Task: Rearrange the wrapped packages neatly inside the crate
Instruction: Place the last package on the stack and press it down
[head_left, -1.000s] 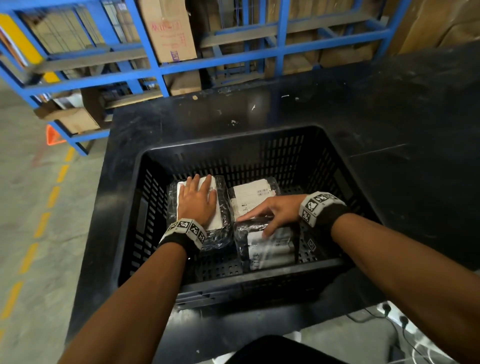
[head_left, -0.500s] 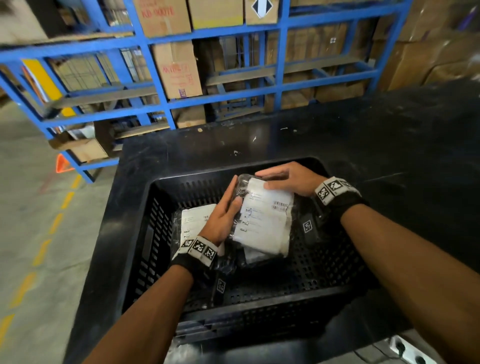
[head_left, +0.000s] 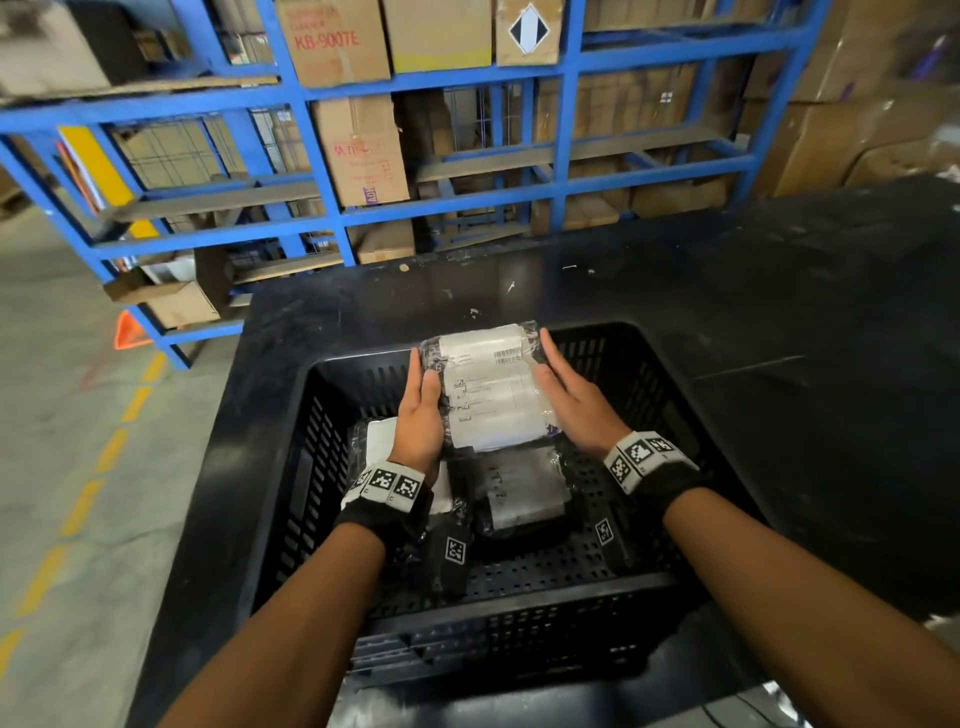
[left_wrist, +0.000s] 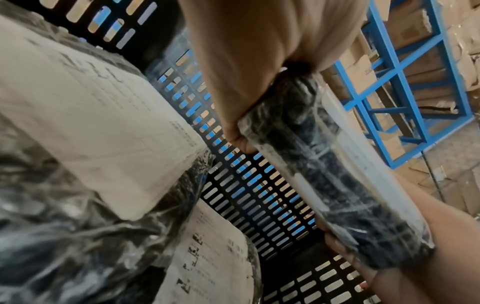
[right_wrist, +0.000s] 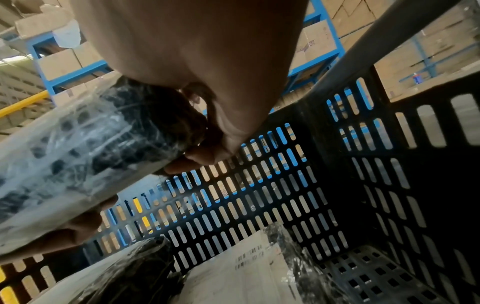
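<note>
A wrapped package (head_left: 488, 389), black under clear film with a white label facing up, hangs above the far half of the black slotted crate (head_left: 311, 467). My left hand (head_left: 420, 410) grips its left edge, thumb on top. My right hand (head_left: 574, 405) grips its right edge. In the left wrist view the package (left_wrist: 324, 174) shows edge-on with fingers curled beneath it. The right wrist view shows the same package (right_wrist: 64, 154) in my right hand's (right_wrist: 194, 51) curled fingers. Two more packages lie on the crate floor: one on the left (head_left: 382, 441), one in the middle (head_left: 519, 493).
The crate stands on a black table (head_left: 779, 312) near its front edge. The crate floor to the right of the packages (right_wrist: 376, 273) is bare. Blue steel racking (head_left: 322, 156) with cardboard boxes stands behind the table. A concrete floor with yellow dashes (head_left: 104, 457) lies to the left.
Both hands left the packages lying in the crate, took one up between them, and have now raised it further toward the far wall with its label turned up.
</note>
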